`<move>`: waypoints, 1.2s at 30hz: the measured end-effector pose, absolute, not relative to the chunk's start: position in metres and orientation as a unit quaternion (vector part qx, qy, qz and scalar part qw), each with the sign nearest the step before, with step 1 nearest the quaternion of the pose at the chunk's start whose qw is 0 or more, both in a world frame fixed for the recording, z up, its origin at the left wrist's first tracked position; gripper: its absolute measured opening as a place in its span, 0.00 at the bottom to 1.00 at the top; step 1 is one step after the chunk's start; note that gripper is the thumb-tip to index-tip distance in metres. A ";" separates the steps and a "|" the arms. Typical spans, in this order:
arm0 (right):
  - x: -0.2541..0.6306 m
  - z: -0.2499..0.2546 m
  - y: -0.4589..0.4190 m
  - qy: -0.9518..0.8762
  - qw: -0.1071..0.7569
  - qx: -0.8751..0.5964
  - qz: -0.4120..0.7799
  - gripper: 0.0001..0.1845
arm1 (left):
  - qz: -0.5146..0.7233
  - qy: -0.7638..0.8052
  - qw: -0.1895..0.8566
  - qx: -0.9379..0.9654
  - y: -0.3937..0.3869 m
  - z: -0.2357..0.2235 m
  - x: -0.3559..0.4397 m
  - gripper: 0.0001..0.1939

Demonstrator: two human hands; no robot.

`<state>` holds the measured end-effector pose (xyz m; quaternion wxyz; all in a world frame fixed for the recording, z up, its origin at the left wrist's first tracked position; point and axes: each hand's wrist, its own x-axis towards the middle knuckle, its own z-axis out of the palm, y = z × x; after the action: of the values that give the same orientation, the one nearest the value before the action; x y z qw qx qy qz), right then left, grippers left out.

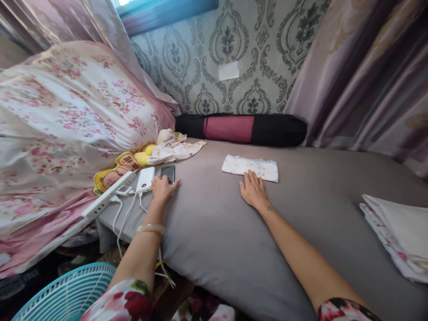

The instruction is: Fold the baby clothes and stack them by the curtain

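Observation:
My left hand (163, 187) reaches to a dark phone (169, 171) on the grey bed sheet. Its fingertips lie at the phone's near end, with the thumb stretched out to the right. Beside it on the left is a white power bank (146, 179) with a cable plugged in. My right hand (253, 189) lies flat, palm down, with the fingertips on the near edge of a folded white cloth (250, 167) that has a small print and blue trim. Nothing shows gripped in the right hand.
Left of the phone are a white power strip (109, 196), plugs with cables, a yellow cartoon cushion (113, 176) and a crumpled printed cloth (177, 150). A black and maroon roll bag (229, 128) lies along the wall. Folded fabric (397, 232) rests at right; a teal fan (70, 292) stands below left.

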<state>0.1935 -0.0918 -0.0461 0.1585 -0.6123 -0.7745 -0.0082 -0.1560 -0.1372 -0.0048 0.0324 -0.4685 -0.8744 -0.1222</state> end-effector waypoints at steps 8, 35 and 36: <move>0.192 -0.044 -0.094 -0.774 0.155 -0.614 -0.014 0.31 | -0.145 -0.853 0.060 -0.498 -0.118 -0.005 -0.124 0.19; 0.181 -0.018 -0.017 -0.779 0.111 -0.616 0.038 0.28 | -0.193 -0.673 -0.024 -0.713 -0.060 -0.044 0.051 0.25; 0.179 -0.019 -0.014 -0.783 0.109 -0.612 0.035 0.28 | -0.192 -0.672 -0.020 -0.715 -0.060 -0.044 0.051 0.25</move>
<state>0.1793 -0.0144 -0.0187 0.1093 -0.6116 -0.7828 0.0352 0.0505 -0.0600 -0.0443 -0.0195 -0.7151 -0.6717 -0.1925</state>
